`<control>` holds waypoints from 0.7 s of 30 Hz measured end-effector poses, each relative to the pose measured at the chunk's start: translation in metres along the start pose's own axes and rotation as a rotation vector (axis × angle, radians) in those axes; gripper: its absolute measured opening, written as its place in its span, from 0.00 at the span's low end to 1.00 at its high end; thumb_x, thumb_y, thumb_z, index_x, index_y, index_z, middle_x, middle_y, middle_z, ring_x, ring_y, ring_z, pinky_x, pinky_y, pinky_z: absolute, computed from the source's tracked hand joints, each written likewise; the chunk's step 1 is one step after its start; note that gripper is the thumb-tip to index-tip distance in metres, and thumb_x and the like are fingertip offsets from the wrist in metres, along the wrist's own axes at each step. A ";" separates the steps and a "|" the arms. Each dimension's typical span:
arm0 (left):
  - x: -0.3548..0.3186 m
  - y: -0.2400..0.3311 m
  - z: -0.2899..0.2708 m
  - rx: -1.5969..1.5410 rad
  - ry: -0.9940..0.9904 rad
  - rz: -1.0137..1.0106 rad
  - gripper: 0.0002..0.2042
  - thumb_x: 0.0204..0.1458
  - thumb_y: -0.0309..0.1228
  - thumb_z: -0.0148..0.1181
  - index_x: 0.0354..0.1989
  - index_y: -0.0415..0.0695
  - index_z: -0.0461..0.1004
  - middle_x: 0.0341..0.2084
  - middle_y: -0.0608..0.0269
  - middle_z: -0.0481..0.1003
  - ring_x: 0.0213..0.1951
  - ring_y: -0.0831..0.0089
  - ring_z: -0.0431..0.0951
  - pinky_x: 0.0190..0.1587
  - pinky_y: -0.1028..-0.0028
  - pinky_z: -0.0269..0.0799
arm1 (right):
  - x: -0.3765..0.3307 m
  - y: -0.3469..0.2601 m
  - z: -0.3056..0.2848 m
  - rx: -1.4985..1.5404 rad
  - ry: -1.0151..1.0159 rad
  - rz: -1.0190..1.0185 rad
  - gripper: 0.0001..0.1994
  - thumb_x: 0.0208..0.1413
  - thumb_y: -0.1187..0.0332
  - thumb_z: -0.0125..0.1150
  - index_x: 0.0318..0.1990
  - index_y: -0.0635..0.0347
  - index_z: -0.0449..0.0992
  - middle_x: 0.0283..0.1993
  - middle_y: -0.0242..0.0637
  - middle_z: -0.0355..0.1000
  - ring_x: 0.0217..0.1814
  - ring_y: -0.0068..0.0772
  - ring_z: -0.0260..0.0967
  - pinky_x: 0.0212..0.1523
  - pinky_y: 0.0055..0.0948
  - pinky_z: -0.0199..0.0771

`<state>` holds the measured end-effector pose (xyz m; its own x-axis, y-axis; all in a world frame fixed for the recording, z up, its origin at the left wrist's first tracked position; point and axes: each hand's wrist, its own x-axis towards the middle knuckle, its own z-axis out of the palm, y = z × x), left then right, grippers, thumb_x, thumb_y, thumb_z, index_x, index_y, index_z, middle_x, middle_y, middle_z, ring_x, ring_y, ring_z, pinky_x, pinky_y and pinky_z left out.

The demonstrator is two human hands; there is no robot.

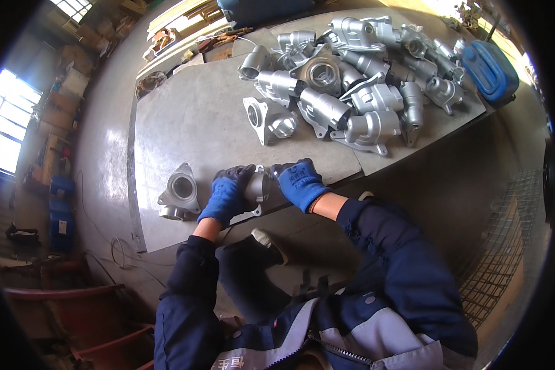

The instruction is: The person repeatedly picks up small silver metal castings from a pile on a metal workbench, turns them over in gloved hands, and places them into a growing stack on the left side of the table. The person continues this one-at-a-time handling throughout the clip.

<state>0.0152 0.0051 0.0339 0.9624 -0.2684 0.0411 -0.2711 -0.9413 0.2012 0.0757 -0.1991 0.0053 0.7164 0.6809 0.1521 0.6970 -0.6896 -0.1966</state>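
Near the front edge of the metal table, my left hand (228, 192) in a blue and dark glove is closed around a silver metal casting (256, 190) with a flanged end. To its right, my right hand (299, 182), gloved alike, has its fingers curled close to the casting's flange. What it holds, if anything, is hidden by the fingers. Left of my left hand stands another casting (182, 188) with a triangular flange and a round bore facing up. Farther back, a similar casting (268, 120) lies apart from the pile.
A heap of silver castings (376, 98) covers the back right of the metal table (185, 126). Blue plastic jerrycan (490, 71) beyond its right end. Tools (225, 38) and wooden boards lie behind. Wire mesh (496, 246) at right, red metal frame (74, 308) at lower left.
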 end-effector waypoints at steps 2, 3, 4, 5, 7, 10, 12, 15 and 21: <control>-0.001 -0.002 0.001 -0.003 0.013 0.022 0.41 0.25 0.42 0.75 0.55 0.48 0.68 0.45 0.56 0.75 0.48 0.56 0.75 0.50 0.60 0.71 | 0.005 0.004 0.003 0.002 0.025 0.004 0.09 0.56 0.67 0.49 0.35 0.48 0.77 0.30 0.34 0.79 0.32 0.35 0.78 0.34 0.37 0.69; 0.000 -0.002 0.002 -0.029 0.014 0.023 0.41 0.25 0.42 0.75 0.55 0.48 0.68 0.45 0.56 0.75 0.48 0.56 0.75 0.50 0.60 0.70 | 0.011 0.008 -0.005 0.003 0.014 0.014 0.09 0.56 0.67 0.49 0.34 0.48 0.78 0.29 0.34 0.79 0.32 0.35 0.78 0.34 0.37 0.69; 0.001 -0.003 0.003 -0.054 0.015 0.024 0.41 0.25 0.43 0.75 0.56 0.48 0.68 0.45 0.56 0.75 0.48 0.56 0.76 0.50 0.60 0.70 | 0.014 0.010 -0.008 -0.050 -0.007 -0.001 0.09 0.56 0.66 0.49 0.33 0.48 0.78 0.29 0.34 0.79 0.31 0.35 0.78 0.32 0.37 0.68; 0.001 -0.003 0.003 -0.046 0.000 0.022 0.41 0.25 0.43 0.75 0.56 0.48 0.68 0.45 0.56 0.75 0.48 0.56 0.75 0.50 0.60 0.70 | 0.014 0.008 -0.008 -0.052 -0.028 0.014 0.09 0.56 0.66 0.49 0.34 0.48 0.78 0.29 0.35 0.79 0.32 0.35 0.78 0.32 0.37 0.68; 0.002 -0.002 0.000 -0.030 -0.023 0.019 0.41 0.25 0.43 0.75 0.56 0.49 0.68 0.46 0.56 0.75 0.48 0.56 0.75 0.50 0.61 0.70 | 0.016 0.004 -0.010 -0.062 -0.069 0.044 0.09 0.57 0.66 0.49 0.34 0.48 0.78 0.30 0.35 0.79 0.33 0.36 0.78 0.32 0.38 0.69; 0.002 -0.002 0.001 -0.013 -0.051 -0.025 0.41 0.26 0.43 0.75 0.56 0.50 0.68 0.46 0.56 0.75 0.48 0.56 0.75 0.50 0.61 0.70 | 0.003 -0.010 -0.024 0.064 -0.147 0.094 0.10 0.59 0.67 0.47 0.39 0.52 0.77 0.34 0.40 0.79 0.36 0.40 0.79 0.37 0.40 0.74; 0.004 0.002 -0.003 0.040 -0.088 -0.067 0.41 0.26 0.44 0.75 0.56 0.50 0.68 0.45 0.56 0.75 0.47 0.55 0.75 0.50 0.61 0.70 | -0.002 -0.015 -0.021 0.223 -0.173 0.167 0.10 0.57 0.67 0.49 0.40 0.58 0.76 0.34 0.48 0.77 0.37 0.50 0.76 0.43 0.44 0.74; 0.003 -0.002 0.001 0.016 -0.062 -0.048 0.41 0.25 0.45 0.75 0.56 0.50 0.68 0.44 0.56 0.75 0.46 0.56 0.76 0.49 0.61 0.71 | -0.003 -0.015 -0.021 0.281 -0.244 0.181 0.10 0.55 0.66 0.52 0.40 0.59 0.75 0.33 0.50 0.77 0.37 0.52 0.76 0.41 0.45 0.75; 0.003 -0.003 0.004 -0.023 -0.069 -0.072 0.44 0.22 0.41 0.79 0.56 0.51 0.67 0.44 0.53 0.75 0.46 0.52 0.76 0.50 0.61 0.72 | -0.011 -0.018 -0.028 0.350 -0.287 0.141 0.10 0.54 0.66 0.54 0.40 0.59 0.75 0.33 0.52 0.76 0.37 0.55 0.75 0.41 0.47 0.75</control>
<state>0.0188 0.0065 0.0293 0.9757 -0.2149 -0.0416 -0.2005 -0.9538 0.2239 0.0564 -0.2010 0.0345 0.7321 0.6612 -0.1638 0.5063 -0.6891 -0.5185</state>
